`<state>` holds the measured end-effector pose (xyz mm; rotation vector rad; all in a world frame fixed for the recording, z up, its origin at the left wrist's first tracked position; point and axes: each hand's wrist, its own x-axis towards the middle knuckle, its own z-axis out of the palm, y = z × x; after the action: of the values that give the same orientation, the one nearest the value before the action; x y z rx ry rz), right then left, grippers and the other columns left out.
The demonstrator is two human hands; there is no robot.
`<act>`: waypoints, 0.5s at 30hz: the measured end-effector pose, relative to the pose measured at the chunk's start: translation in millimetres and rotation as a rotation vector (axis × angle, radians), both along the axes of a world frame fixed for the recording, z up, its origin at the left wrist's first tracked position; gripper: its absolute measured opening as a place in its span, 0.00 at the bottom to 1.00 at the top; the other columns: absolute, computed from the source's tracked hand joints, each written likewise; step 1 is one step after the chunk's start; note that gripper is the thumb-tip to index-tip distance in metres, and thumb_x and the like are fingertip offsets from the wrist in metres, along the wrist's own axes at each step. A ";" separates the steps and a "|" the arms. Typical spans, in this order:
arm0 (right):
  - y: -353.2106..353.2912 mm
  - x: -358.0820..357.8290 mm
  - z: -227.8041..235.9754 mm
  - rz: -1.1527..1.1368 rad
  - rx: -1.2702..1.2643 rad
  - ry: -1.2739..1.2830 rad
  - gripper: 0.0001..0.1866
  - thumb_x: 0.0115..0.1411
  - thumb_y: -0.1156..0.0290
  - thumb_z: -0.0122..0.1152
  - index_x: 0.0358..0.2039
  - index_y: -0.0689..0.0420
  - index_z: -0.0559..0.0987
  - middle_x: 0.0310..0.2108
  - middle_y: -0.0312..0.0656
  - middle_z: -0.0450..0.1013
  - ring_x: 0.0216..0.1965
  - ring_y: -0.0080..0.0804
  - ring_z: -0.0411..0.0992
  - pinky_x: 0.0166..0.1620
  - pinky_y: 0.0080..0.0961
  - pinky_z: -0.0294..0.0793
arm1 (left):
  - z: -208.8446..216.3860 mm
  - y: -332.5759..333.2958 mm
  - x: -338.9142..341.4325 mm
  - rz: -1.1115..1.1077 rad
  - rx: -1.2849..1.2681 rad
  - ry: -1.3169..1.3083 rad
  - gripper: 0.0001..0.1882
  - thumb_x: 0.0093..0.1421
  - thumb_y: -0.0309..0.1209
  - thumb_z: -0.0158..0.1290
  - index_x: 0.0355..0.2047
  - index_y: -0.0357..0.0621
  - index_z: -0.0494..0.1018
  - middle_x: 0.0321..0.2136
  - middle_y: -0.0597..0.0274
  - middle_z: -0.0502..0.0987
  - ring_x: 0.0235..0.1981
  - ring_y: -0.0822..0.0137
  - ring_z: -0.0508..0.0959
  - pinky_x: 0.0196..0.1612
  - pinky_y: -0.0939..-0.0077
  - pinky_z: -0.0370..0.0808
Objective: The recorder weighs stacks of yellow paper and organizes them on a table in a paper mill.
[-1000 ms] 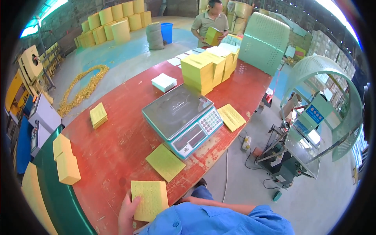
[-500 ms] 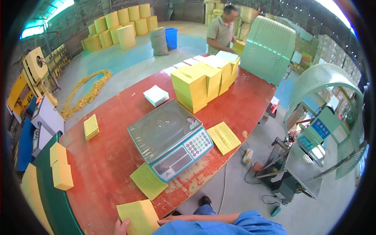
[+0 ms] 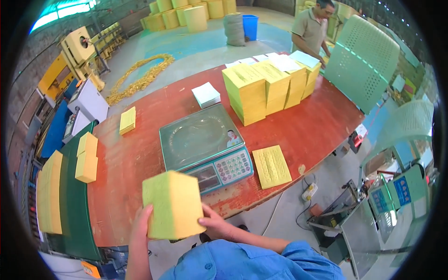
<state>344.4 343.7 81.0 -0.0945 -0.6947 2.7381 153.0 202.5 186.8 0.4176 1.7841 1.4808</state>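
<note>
A thick stack of yellow embossed paper (image 3: 175,205) is held up in front of me, tilted, at the near edge of the table. My left hand (image 3: 143,220) grips its left side, and my right hand (image 3: 213,221) holds its lower right corner; both are closed on it, with most fingers hidden behind. Just beyond stands a digital scale (image 3: 198,135) with a bare glossy pan, its display partly covered by the stack. To the right of the scale lies a thinner yellow paper stack (image 3: 272,167) with an embossed pattern.
Tall yellow paper stacks (image 3: 246,95) and a white paper pile (image 3: 206,95) stand on the red table (image 3: 135,172) beyond the scale. Small yellow bundles (image 3: 87,167) lie left beside a green belt (image 3: 70,200). A co-worker (image 3: 310,30) stands at the far right, near a perforated green guard (image 3: 361,60).
The stack in my hands has risen and moved right, toward the scale. My right hand now shows on its corner. The stack at the scale's front left no longer shows. The view has shifted.
</note>
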 end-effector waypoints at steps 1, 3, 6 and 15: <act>16.4 3.9 3.6 0.027 -0.026 -0.026 0.48 0.55 0.59 0.69 0.70 0.58 0.53 0.64 0.43 0.61 0.65 0.34 0.60 0.65 0.35 0.62 | 11.5 20.2 6.2 -0.060 -0.074 0.107 0.26 0.65 0.42 0.50 0.56 0.34 0.69 0.47 0.58 0.78 0.46 0.69 0.78 0.46 0.74 0.75; 41.0 14.6 14.6 -0.072 0.008 -0.038 0.50 0.51 0.54 0.70 0.69 0.58 0.54 0.64 0.44 0.62 0.64 0.37 0.63 0.63 0.36 0.64 | 33.3 64.0 20.3 -0.104 0.032 0.131 0.26 0.65 0.37 0.52 0.57 0.32 0.68 0.47 0.55 0.77 0.45 0.69 0.77 0.48 0.74 0.74; 78.6 24.7 35.8 -0.147 0.040 -0.017 0.50 0.52 0.54 0.69 0.69 0.59 0.54 0.64 0.44 0.61 0.64 0.36 0.62 0.64 0.36 0.63 | 67.9 115.0 36.6 -0.097 0.127 0.660 0.27 0.60 0.31 0.57 0.58 0.32 0.67 0.44 0.54 0.78 0.44 0.63 0.78 0.51 0.72 0.73; 160.3 21.0 101.9 -0.432 0.460 -0.005 0.31 0.72 0.60 0.43 0.71 0.55 0.54 0.66 0.39 0.59 0.63 0.28 0.60 0.61 0.29 0.62 | 70.1 198.5 11.9 -0.209 0.342 1.290 0.12 0.56 0.16 0.52 0.41 0.35 0.74 0.32 0.57 0.74 0.36 0.57 0.76 0.37 0.62 0.74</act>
<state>365.4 504.0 182.9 -0.1284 -1.1364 2.1180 164.8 401.1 256.9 2.0088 2.2221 1.4307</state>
